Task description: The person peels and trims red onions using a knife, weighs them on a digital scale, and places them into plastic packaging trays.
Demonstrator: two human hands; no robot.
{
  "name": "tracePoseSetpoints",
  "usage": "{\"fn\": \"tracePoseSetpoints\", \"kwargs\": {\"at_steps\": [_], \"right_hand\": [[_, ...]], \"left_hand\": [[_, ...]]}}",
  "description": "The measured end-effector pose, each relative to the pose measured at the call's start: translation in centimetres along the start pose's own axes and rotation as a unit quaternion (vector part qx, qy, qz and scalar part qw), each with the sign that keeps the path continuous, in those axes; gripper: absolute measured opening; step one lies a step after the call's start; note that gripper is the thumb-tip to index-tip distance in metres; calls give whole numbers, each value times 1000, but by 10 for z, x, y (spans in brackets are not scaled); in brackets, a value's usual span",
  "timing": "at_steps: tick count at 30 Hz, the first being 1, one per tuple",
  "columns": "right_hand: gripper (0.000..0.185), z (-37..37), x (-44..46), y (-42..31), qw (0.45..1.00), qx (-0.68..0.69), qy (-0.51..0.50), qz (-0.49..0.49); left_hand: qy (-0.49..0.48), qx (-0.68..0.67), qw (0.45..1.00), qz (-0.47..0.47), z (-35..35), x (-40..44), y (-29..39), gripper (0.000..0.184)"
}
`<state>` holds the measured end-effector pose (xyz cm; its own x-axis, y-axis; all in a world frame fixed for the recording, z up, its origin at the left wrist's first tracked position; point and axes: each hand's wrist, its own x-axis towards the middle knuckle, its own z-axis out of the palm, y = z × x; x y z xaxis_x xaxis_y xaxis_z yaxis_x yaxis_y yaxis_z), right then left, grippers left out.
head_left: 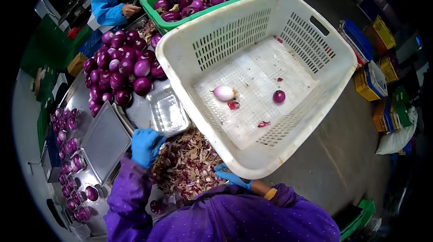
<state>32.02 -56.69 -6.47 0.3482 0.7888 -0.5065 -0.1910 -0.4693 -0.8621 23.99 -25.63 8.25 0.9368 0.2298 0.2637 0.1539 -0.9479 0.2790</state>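
left hand (pixel 148 147): fingertips turned from view; contact with the shallow tray (pixel 166 109) cannot be determined. right hand (pixel 233 179): partly concealed at the corner of the white crate (pixel 182 55); grip indeterminate. peel heap (pixel 185 163): right margin hidden by the same crate. green crate (pixel 176 25): near wall mostly masked by the white one, far side cropped above. co-worker (pixel 106 5): head beyond the upper edge. purple jacket (pixel 225 219): truncated below. packed onions (pixel 67 152): too small to count.

Clad in purple long-sleeved garment (pixel 252 219), scattered pale specks, plus blue gloves (pixel 146 147) and, apparently, yellow inner cuff (pixel 270 194) at right wrist.
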Motion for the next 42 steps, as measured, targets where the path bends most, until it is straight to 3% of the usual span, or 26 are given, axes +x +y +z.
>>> {"fn": "tracePoseSetpoints", "kwargs": {"at_steps": [3,5,9,10,13,15,17,19,20,22,24,26,30,35,36,39,40,42], "right_hand": [[37,-4,7,-17,1000,-7,-9,26],[37,-3,11,-18,1000,-21,-15,15],[36,-5,15,-13,999,-33,-20,3],[35,-6,16,-13,999,-33,-19,2],[34,-13,18,-10,999,-33,-16,5],[34,-18,18,-9,999,-34,-16,7],[33,-23,20,-8,999,-32,-19,6],[33,-30,23,-6,999,-30,-21,1],[32,-32,25,-4,999,-32,-24,-1],[32,-38,28,-2,999,-29,-30,-3],[31,-45,30,-1,999,-28,-40,-2],[30,-49,31,0,998,-26,-54,0],[29,-63,36,1,997,-23,-72,-2],[28,-76,35,4,996,-18,-85,-2],[27,-78,36,4,996,-17,-85,-2],[26,-82,36,5,997,-18,-81,-1],[26,-82,36,5,997,-19,-80,1],[26,-84,35,5,997,-22,-76,4]], "left_hand": [[98,81,991,-35,-53,-20,-9,11],[156,105,972,-139,-69,-40,-33,9],[143,57,932,-327,-53,-105,-113,11],[44,-8,900,-435,-58,-107,-115,21],[205,13,949,-238,-60,-62,-94,38],[176,0,974,-143,-93,12,-46,51],[173,-80,979,-77,-97,82,-2,50],[24,-132,989,57,-91,153,47,51],[-42,-51,993,99,-79,174,61,50],[-192,-85,959,190,-21,221,82,54],[-347,13,920,182,36,251,105,56],[-508,158,831,162,81,275,131,64],[-625,180,755,85,156,294,121,71],[-623,192,758,9,223,271,81,76],[-644,190,737,80,219,279,79,78],[-577,128,802,80,192,283,93,76],[-566,104,816,61,166,291,113,67],[-507,-38,860,38,143,305,120,66]]}}
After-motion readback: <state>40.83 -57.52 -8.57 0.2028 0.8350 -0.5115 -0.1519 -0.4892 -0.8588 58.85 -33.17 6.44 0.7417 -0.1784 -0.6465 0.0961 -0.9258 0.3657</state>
